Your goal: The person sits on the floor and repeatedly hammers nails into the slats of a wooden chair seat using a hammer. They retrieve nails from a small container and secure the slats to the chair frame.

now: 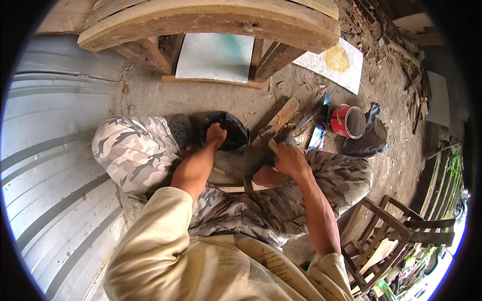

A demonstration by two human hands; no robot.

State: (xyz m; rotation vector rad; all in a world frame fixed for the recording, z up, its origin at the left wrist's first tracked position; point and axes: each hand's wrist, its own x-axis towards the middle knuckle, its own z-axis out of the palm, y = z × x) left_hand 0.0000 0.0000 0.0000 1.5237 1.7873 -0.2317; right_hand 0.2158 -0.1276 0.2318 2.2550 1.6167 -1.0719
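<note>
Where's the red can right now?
In the head view, the red can is right of centre, on the ground just beyond the person's right knee, with a crumpled black bag at its right.

Seen on side of red can (pixel 341 121): white lettering, too small and curved to read. Seen on chest of beige shirt (pixel 216 268): two blocks of small printed lines, blurred, illegible. Nothing readable elsewhere.
</note>
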